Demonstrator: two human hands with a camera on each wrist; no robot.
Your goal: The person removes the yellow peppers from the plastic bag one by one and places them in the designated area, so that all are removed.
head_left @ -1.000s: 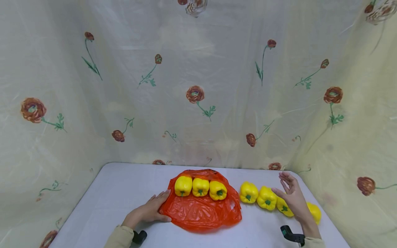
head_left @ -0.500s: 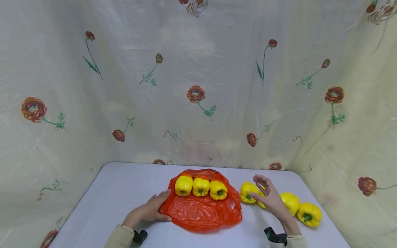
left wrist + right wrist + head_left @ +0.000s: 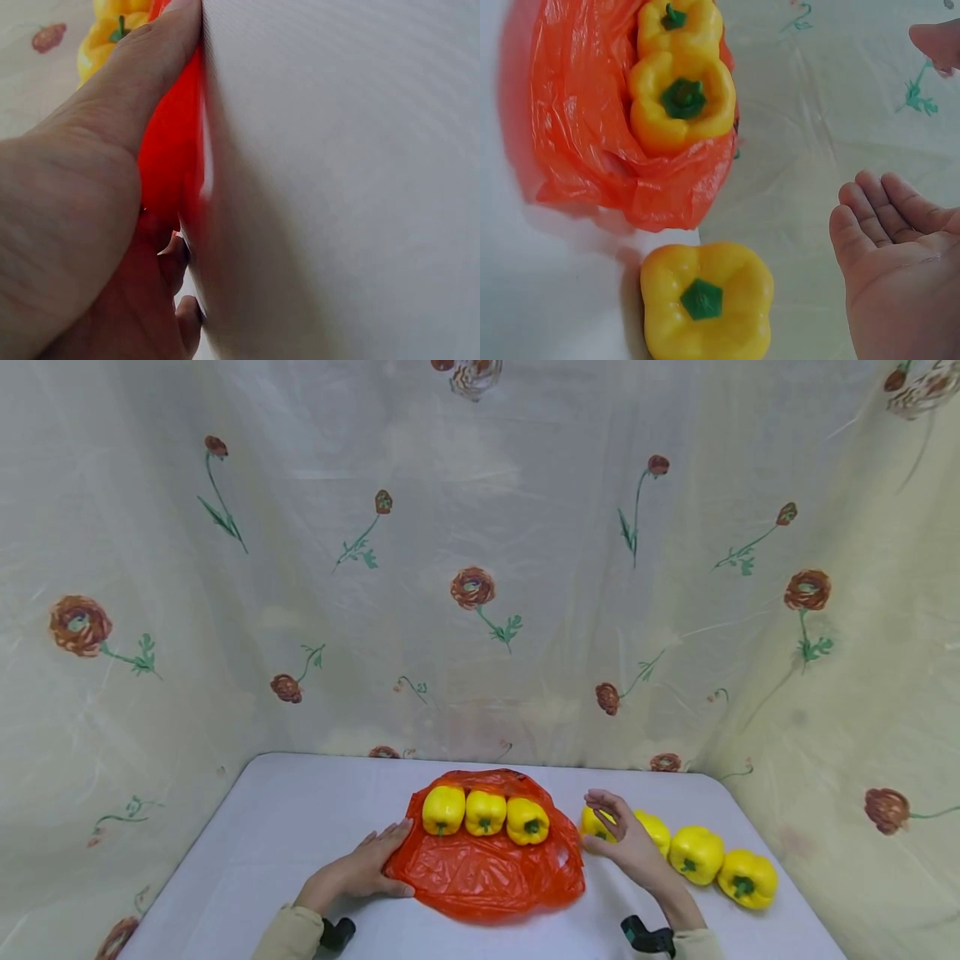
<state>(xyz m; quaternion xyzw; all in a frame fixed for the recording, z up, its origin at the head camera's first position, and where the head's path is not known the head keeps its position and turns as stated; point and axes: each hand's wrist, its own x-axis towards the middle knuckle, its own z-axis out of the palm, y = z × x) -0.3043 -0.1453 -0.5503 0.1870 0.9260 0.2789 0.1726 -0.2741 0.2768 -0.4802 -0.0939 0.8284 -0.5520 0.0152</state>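
A red plastic bag (image 3: 480, 872) lies on the white table, with three yellow bell peppers (image 3: 527, 820) in a row at its far side. My left hand (image 3: 366, 867) rests at the bag's left edge, fingers extended and the thumb (image 3: 139, 82) against the red plastic. Just right of the bag, my right hand (image 3: 628, 845) hovers with relaxed fingers, partly covering the nearest loose bell pepper (image 3: 591, 820). In the right wrist view that bell pepper (image 3: 706, 300) sits apart from the right palm (image 3: 900, 277), its green stem facing the camera.
More yellow bell peppers (image 3: 696, 854) continue the loose row toward the table's right edge, ending with a pepper (image 3: 747, 878) nearest the front. A flower-printed curtain (image 3: 480, 677) stands behind and at both sides of the table (image 3: 315, 802).
My right hand has moved left along the loose row, from the right-hand peppers to the one closest to the bag. The left hand, bag and peppers stay in place.
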